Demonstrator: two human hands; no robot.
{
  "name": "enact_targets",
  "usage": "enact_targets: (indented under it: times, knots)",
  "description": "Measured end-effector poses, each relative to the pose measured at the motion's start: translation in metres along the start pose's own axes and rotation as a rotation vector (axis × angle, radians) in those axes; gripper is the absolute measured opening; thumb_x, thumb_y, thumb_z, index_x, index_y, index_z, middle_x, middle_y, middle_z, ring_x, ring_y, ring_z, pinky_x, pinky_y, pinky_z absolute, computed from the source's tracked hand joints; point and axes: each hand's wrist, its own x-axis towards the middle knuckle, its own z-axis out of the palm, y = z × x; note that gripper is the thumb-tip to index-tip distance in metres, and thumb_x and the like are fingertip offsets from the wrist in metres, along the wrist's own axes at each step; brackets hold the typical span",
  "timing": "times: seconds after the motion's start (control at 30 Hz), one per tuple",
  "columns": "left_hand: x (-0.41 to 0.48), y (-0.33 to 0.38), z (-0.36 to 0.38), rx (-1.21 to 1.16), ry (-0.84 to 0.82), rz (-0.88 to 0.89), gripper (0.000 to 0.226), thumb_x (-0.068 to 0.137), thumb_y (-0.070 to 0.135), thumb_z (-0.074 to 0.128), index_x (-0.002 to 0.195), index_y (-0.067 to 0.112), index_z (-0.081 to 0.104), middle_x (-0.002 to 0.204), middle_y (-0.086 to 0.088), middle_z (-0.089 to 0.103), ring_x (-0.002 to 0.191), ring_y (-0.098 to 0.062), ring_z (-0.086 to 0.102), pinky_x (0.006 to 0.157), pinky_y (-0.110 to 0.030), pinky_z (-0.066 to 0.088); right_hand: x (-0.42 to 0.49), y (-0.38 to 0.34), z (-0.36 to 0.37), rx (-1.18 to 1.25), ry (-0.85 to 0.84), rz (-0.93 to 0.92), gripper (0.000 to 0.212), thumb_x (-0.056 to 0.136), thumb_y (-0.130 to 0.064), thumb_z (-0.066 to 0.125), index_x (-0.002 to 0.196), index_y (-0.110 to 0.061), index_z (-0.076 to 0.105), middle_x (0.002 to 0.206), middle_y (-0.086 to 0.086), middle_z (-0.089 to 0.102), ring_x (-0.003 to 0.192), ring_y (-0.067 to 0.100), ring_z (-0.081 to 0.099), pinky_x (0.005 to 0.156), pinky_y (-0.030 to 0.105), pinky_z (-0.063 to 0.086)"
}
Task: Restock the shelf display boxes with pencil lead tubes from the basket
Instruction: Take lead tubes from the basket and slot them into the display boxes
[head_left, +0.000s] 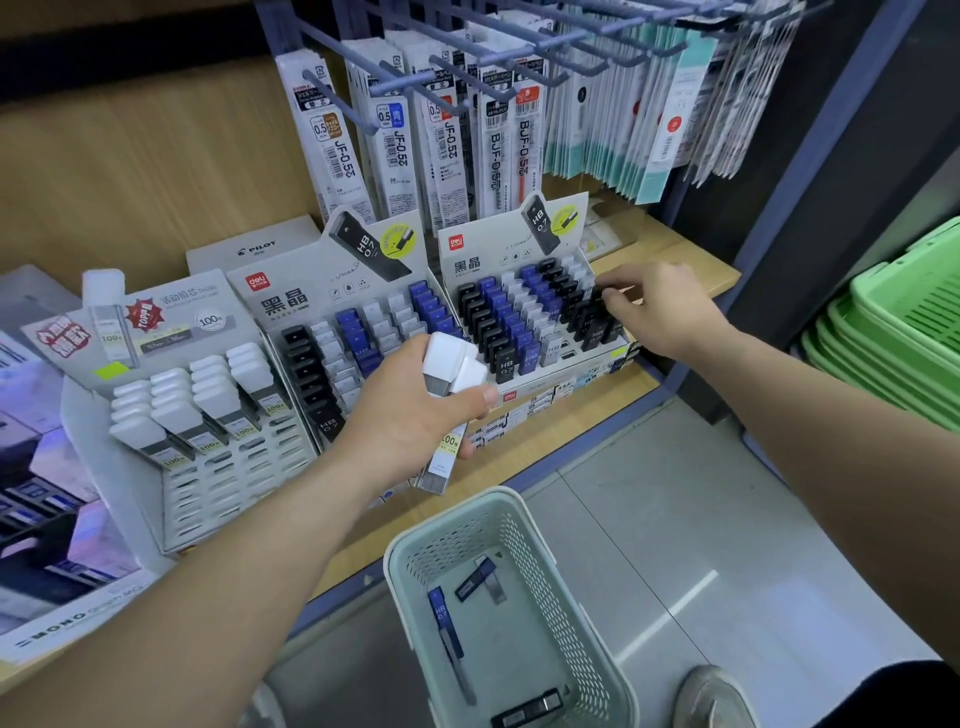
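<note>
Head view, single camera.

Risks:
- The left hand (410, 410) carries a bundle of white-capped tubes (451, 364) in front of the middle display box (291, 299). The bundle is fanned and uneven, with one long tube hanging below the palm. Judgement: a tube may slip out while attention is on the other hand, and fall to the floor or onto the shelf (670, 249) edge.
- The right hand (660, 312) works in the far right column of the right display box (519, 249), where the rows are packed tight. Judgement: pushing in at an angle could tip neighbouring black caps or put the tube in the wrong colour column.
- The basket (498, 519) stands on the floor below the arms, just beside a shoe. A dropped tube could miss it.

Fingers and tubes:
- Right hand: thumb and fingers (618, 301) are drawn together, apparently pinching the cap of a black tube (597, 295) that sits in, or just over, its slot. Seating depth cannot be told.
- Left hand: its fingers are wrapped round the bundle with the thumb pressed across the front. The caps stick out above the hand and the tube bodies below.
- A few loose tubes (441, 608) lie on the basket floor, well apart from both hands.
- The left display box (171, 322) holds matching white caps and has open slots in its lower rows.
</note>
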Motion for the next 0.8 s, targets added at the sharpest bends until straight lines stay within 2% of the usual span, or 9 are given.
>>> enact_targets:
  times: [0.13,0.27,0.4,0.47,0.53,0.6,0.7,0.8]
  knots:
    - [0.0,0.0,-0.002,-0.003,0.0,0.0,0.026,0.087,0.023,0.077,0.103,0.023,0.057,0.081,0.002,0.075,0.053,-0.021,0.068,0.045,-0.026,0.052,-0.009,0.001,0.002,-0.029,-0.055,0.002,0.028,0.1,-0.023,0.05,0.118,-0.015,0.07,0.111,0.002,0.071,0.097,0.017,0.06,0.084,0.027,0.045]
    - [-0.001,0.0,-0.002,-0.049,-0.011,-0.014,0.027,0.087,0.021,0.078,0.103,0.021,0.056,0.08,-0.002,0.075,0.057,-0.027,0.07,0.047,-0.03,0.054,-0.01,-0.003,0.0,-0.063,-0.102,0.055,0.032,0.1,-0.032,0.05,0.125,-0.02,0.066,0.12,0.004,0.065,0.103,0.025,0.059,0.087,0.04,0.051]
    - [-0.007,0.0,-0.004,-0.113,-0.051,-0.015,0.033,0.085,0.02,0.079,0.107,0.018,0.055,0.079,-0.007,0.075,0.061,-0.03,0.072,0.058,-0.043,0.06,-0.027,-0.031,-0.005,-0.09,-0.04,0.031,0.037,0.1,-0.034,0.052,0.135,-0.022,0.057,0.13,0.002,0.057,0.108,0.025,0.059,0.084,0.036,0.049]
    - [-0.012,0.001,-0.007,-0.139,-0.062,-0.002,0.036,0.084,0.019,0.079,0.11,0.016,0.054,0.078,-0.007,0.075,0.064,-0.033,0.073,0.057,-0.041,0.061,-0.045,-0.061,-0.01,0.112,-0.075,-0.004,0.029,0.101,-0.029,0.054,0.127,-0.022,0.063,0.117,-0.007,0.064,0.101,0.017,0.064,0.082,0.031,0.052]
    - [-0.018,0.003,-0.011,-0.156,-0.059,0.012,0.038,0.083,0.018,0.08,0.111,0.014,0.055,0.078,-0.008,0.074,0.065,-0.033,0.073,0.054,-0.036,0.059,-0.065,-0.098,-0.014,0.364,-0.201,-0.004,0.019,0.1,-0.026,0.056,0.111,-0.021,0.07,0.099,-0.009,0.072,0.09,0.011,0.068,0.077,0.027,0.055]
    - [-0.024,0.004,-0.013,-0.181,-0.053,0.038,0.039,0.082,0.014,0.081,0.112,0.01,0.056,0.083,-0.01,0.072,0.067,-0.027,0.073,0.053,-0.035,0.06,-0.079,-0.129,-0.014,0.532,-0.28,-0.002,0.018,0.101,-0.022,0.055,0.107,-0.017,0.072,0.093,-0.001,0.074,0.085,0.012,0.07,0.076,0.033,0.058]
    - [-0.034,0.004,-0.017,-0.176,-0.046,0.08,0.038,0.082,0.008,0.08,0.111,0.008,0.056,0.094,-0.011,0.068,0.069,-0.016,0.072,0.052,-0.032,0.059,-0.091,-0.155,-0.013,0.738,-0.308,0.048,0.014,0.098,-0.017,0.061,0.102,-0.009,0.072,0.091,0.013,0.075,0.079,0.018,0.072,0.082,0.041,0.059]
    - [-0.046,0.005,-0.023,-0.159,-0.058,0.11,0.032,0.083,0.006,0.079,0.106,0.012,0.056,0.093,-0.013,0.069,0.068,-0.019,0.072,0.054,-0.037,0.06,-0.102,-0.167,-0.014,0.856,-0.365,0.088,0.011,0.091,-0.011,0.07,0.098,-0.002,0.069,0.09,0.022,0.073,0.079,0.028,0.072,0.087,0.05,0.059]
